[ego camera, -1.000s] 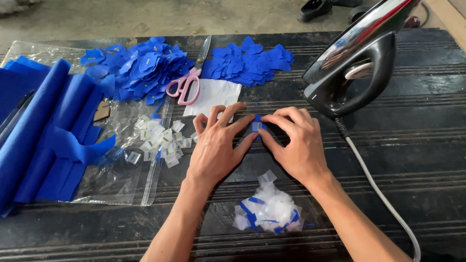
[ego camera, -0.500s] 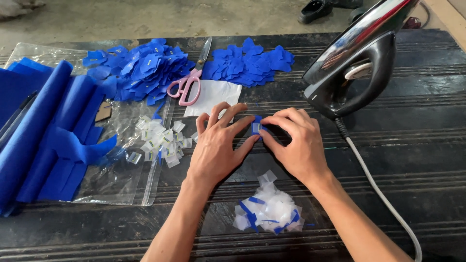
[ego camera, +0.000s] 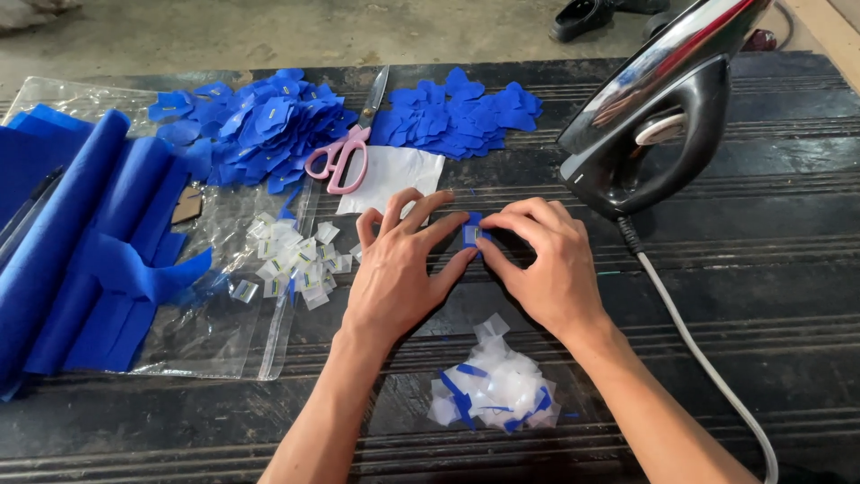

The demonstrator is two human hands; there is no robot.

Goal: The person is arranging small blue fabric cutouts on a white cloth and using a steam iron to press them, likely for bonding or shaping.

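My left hand [ego camera: 400, 272] and my right hand [ego camera: 540, 261] lie flat on the dark ribbed table [ego camera: 770, 296], fingertips meeting over a small blue fabric piece [ego camera: 472, 233] with a tiny pale label on it. Both hands pinch and press this piece against the table. Just behind it lies a white sheet [ego camera: 394, 175]. A heap of small white labels [ego camera: 291, 260] sits left of my left hand. Below my wrists rests a pile of white and blue scraps [ego camera: 493, 390].
A black iron [ego camera: 658, 116] stands tilted at the right, its grey cord [ego camera: 708, 358] trailing toward the near edge. Pink-handled scissors [ego camera: 345, 148] lie between two piles of blue cut pieces [ego camera: 251, 125] [ego camera: 461, 108]. Folded blue cloth [ego camera: 81, 242] and a clear plastic bag [ego camera: 215, 332] fill the left.
The hands stay in the same place over the blue piece; only the fingertips shift slightly.
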